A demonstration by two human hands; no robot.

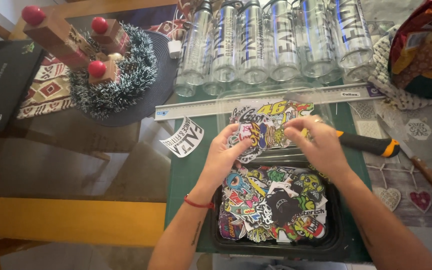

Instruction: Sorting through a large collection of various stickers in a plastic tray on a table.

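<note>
My left hand (224,152) and my right hand (316,142) both grip a clear plastic bag (271,125) stuffed with colourful stickers, held just above the green cutting mat (186,170). The left fingers pinch the bag's left side, and the right fingers pinch its right edge. Below the hands sits a black tray (338,235) filled with several loose cartoon stickers (271,202). A red cord circles my left wrist.
A row of clear printed bottles (271,42) lies behind a metal ruler (256,101). An orange-and-black utility knife (371,145) lies to the right, a loose black-and-white sticker (182,137) to the left. A tinsel wreath with red-ball candle blocks (106,70) stands at back left.
</note>
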